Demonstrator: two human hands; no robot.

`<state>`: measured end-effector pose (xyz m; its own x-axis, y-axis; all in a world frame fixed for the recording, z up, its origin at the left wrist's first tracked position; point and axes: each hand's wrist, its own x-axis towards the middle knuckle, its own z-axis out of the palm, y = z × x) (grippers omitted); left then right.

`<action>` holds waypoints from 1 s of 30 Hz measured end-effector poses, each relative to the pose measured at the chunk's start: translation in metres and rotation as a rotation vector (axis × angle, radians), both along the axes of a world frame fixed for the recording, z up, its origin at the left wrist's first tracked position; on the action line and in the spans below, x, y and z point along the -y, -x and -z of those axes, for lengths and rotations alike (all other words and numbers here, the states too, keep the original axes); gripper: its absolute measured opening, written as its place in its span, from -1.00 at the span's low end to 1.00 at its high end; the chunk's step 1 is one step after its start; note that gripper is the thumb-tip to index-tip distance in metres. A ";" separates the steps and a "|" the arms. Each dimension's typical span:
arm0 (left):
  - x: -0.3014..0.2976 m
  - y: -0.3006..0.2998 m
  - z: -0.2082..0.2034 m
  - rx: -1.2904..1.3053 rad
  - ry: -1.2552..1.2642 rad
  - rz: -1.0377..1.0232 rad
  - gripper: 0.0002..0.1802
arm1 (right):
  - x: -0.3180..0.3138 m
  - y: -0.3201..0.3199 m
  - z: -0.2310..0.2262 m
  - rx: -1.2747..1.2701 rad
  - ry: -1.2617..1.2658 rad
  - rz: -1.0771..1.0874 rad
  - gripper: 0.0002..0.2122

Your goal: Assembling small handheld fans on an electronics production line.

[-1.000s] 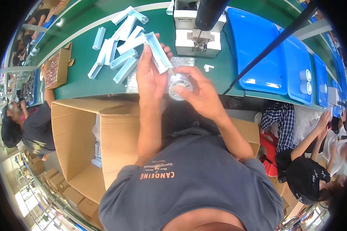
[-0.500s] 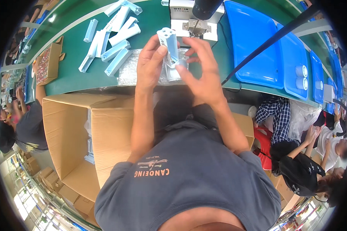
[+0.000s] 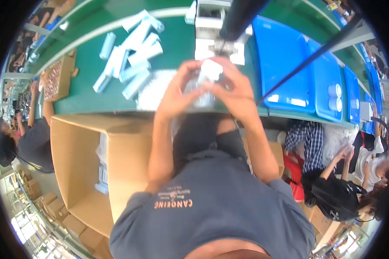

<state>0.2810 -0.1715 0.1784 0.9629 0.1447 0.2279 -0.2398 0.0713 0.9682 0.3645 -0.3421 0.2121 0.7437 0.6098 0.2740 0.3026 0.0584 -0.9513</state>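
Observation:
A pale blue-and-white plastic housing [image 3: 211, 71], hollow and blurred by motion, is held up over the near edge of the table. My left hand [image 3: 177, 96] curls around its left side, with the thumb reaching toward its lower end. From the right, my right hand [image 3: 237, 88] closes on it with fingers and thumb. Under the hands lies a sheet of clear plastic wrap [image 3: 153, 90], partly covered by them. Just beyond stands a small white machine with a metal fixture [image 3: 222, 49]. Several similar light blue housings [image 3: 136, 54] lie heaped to the left.
Blue trays [image 3: 285, 93] line the right side, one holding white cylinders [image 3: 335, 97]. A dark bar [image 3: 307, 64] slants across them. An open cardboard box [image 3: 80, 168] stands below the table at left. A carton of small reddish parts [image 3: 56, 82] sits far left. Co-workers sit on both sides.
My right hand, open and apart before, has come in onto the housing. The housing has moved right, and its white end now faces up. The whole view has shifted slightly.

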 end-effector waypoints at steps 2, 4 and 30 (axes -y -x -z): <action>-0.013 0.010 0.005 -0.031 -0.318 0.092 -0.08 | 0.007 0.002 -0.001 -0.029 0.046 0.007 -0.53; -0.023 0.023 0.026 -0.067 -0.354 0.215 0.14 | 0.011 0.008 -0.010 -0.082 0.092 -0.028 -0.53; 0.008 0.035 0.012 -0.064 -0.278 -0.174 -0.19 | -0.004 0.018 -0.003 0.361 0.132 0.076 -0.53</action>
